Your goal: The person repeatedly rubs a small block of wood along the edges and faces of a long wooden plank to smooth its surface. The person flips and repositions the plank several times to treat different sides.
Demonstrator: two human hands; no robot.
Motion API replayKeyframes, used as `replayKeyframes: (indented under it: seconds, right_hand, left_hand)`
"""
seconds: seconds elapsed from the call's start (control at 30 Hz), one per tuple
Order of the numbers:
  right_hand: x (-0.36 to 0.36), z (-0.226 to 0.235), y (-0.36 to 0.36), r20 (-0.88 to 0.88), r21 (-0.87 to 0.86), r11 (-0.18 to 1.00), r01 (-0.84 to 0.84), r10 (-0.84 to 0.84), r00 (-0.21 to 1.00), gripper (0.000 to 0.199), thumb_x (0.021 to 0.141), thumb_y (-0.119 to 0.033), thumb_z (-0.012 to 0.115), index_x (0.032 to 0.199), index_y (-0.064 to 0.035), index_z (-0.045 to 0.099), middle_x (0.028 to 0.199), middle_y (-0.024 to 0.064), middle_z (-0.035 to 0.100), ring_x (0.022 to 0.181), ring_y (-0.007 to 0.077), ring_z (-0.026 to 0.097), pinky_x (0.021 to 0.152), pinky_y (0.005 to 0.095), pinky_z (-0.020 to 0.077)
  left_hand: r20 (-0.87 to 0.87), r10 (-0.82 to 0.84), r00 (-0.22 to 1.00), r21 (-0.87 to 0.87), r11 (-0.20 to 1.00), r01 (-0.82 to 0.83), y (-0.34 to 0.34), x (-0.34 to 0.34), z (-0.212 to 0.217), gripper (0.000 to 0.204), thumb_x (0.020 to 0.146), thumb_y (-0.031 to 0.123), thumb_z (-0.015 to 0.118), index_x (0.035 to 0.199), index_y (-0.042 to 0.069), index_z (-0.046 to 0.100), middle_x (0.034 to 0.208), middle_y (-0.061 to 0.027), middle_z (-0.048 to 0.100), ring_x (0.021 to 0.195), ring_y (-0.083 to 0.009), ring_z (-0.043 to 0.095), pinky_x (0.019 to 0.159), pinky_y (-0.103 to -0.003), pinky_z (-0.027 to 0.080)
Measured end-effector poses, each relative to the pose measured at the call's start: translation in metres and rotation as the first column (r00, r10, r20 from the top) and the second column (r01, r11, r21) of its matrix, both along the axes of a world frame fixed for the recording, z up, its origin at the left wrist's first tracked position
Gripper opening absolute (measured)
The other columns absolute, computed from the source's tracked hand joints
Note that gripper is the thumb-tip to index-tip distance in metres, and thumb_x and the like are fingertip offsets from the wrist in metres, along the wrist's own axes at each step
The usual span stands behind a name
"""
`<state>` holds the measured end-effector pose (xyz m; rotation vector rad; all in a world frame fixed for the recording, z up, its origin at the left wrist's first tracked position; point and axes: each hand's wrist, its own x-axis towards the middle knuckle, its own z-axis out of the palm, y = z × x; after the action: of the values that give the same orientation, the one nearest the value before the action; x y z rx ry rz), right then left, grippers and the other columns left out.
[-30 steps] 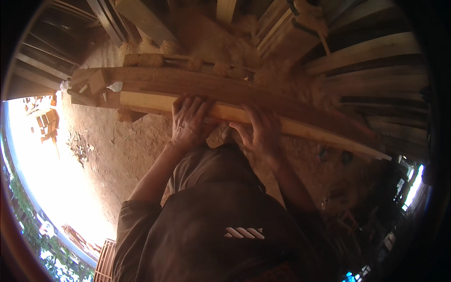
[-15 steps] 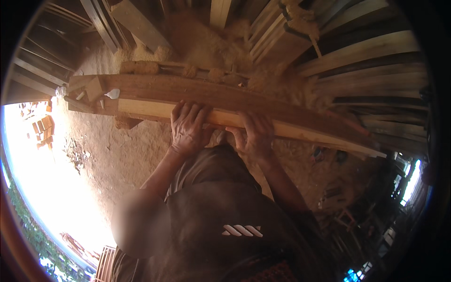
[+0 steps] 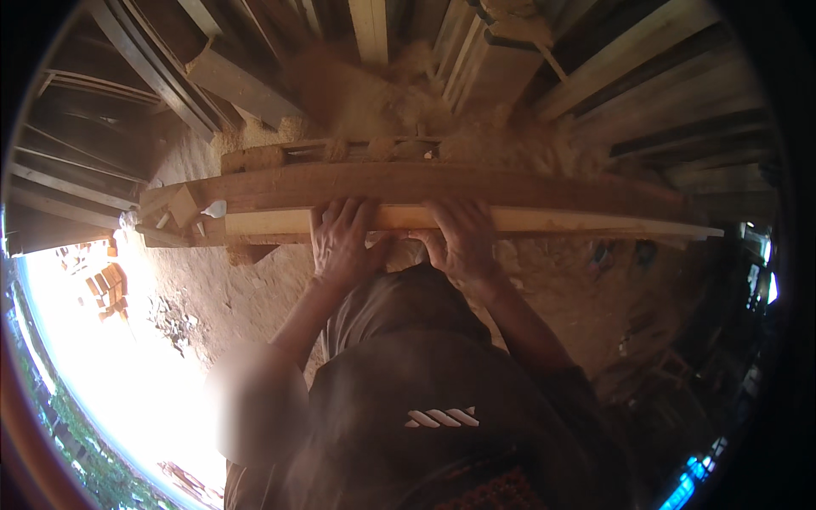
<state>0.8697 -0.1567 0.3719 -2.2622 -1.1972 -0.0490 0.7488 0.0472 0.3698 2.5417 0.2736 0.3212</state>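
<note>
A long, pale wooden strip lies along the near edge of a thick, brown plank bench. My left hand grips it left of the middle, fingers bent over the top and thumb on the near side. A short way to the right, my right hand holds the same strip in a similar way. The undersides of both hands' grips are hidden. Small wood offcuts sit on the bench's left end, beside a small white object that I cannot identify.
Sawdust is heaped behind the bench. Boards lean and lie at the far right, and a squared beam lies at the far left. Stacked wood blocks stand in bright light at left. Bare earth floor shows near the bench.
The view has turned, so the bench and strip look more level and lower in the picture. Both hands keep their grip, and I see no clear shift of the strip along the bench.
</note>
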Motion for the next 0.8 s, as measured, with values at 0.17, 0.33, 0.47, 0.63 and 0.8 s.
replayKeyframes:
  seconds: [0.17, 0.33, 0.47, 0.63, 0.8]
  right_hand:
    - [0.003, 0.003, -0.005, -0.006, -0.058, 0.998, -0.032, 0.032, 0.999, 0.044, 0.093, -0.033, 0.082, 0.123, -0.0034, 0.071, 0.118, 0.0139, 0.076, 0.104, 0.0331, 0.071, 0.094, 0.0461, 0.0476]
    - [0.0, 0.005, -0.005, -0.045, -0.065, 0.997, -0.03, 0.027, 0.999, 0.045, 0.095, -0.032, 0.08, 0.127, -0.0033, 0.07, 0.12, 0.0148, 0.074, 0.108, 0.0338, 0.07, 0.098, 0.0478, 0.0463]
    - [0.0, 0.004, -0.007, -0.032, -0.072, 0.997, -0.035, 0.033, 0.999, 0.045, 0.095, -0.031, 0.078, 0.13, -0.0039, 0.069, 0.117, 0.0149, 0.073, 0.108, 0.0348, 0.068, 0.097, 0.0498, 0.0458]
    - [0.003, 0.005, -0.011, -0.063, -0.06, 0.995, -0.082, 0.079, 0.995, 0.045, 0.094, -0.03, 0.078, 0.13, -0.0052, 0.068, 0.117, 0.0141, 0.072, 0.106, 0.0345, 0.068, 0.095, 0.0498, 0.0455]
    - [0.002, 0.006, -0.01, -0.026, -0.067, 0.997, -0.049, 0.047, 0.999, 0.046, 0.094, -0.029, 0.079, 0.131, -0.0057, 0.068, 0.119, 0.0143, 0.072, 0.109, 0.0347, 0.068, 0.098, 0.0491, 0.046]
  left_hand:
    - [-0.062, -0.111, 0.992, 0.006, 0.994, 0.111, -0.004, 0.008, -0.001, 0.05, 0.091, 0.036, 0.082, 0.128, 0.006, 0.067, 0.122, -0.015, 0.071, 0.122, -0.0381, 0.063, 0.111, -0.056, 0.04]
    - [-0.019, -0.024, 1.0, 0.049, 0.998, 0.025, -0.02, 0.005, -0.002, 0.051, 0.087, 0.031, 0.085, 0.128, 0.006, 0.067, 0.123, -0.0131, 0.071, 0.124, -0.0359, 0.063, 0.113, -0.055, 0.041]
    - [-0.017, 0.011, 1.0, 0.082, 0.997, -0.01, -0.025, 0.005, -0.002, 0.048, 0.087, 0.027, 0.083, 0.127, 0.006, 0.066, 0.124, -0.0137, 0.07, 0.124, -0.0367, 0.062, 0.115, -0.056, 0.039]
    - [-0.043, 0.023, 0.999, 0.042, 0.999, -0.021, -0.025, 0.003, -0.004, 0.048, 0.086, 0.024, 0.083, 0.127, 0.007, 0.065, 0.125, -0.015, 0.069, 0.124, -0.0371, 0.062, 0.116, -0.056, 0.038]
    - [-0.042, 0.03, 0.999, 0.072, 0.997, -0.027, -0.026, 0.003, -0.006, 0.047, 0.088, 0.027, 0.081, 0.126, 0.006, 0.065, 0.124, -0.0153, 0.068, 0.122, -0.0372, 0.062, 0.115, -0.056, 0.039]
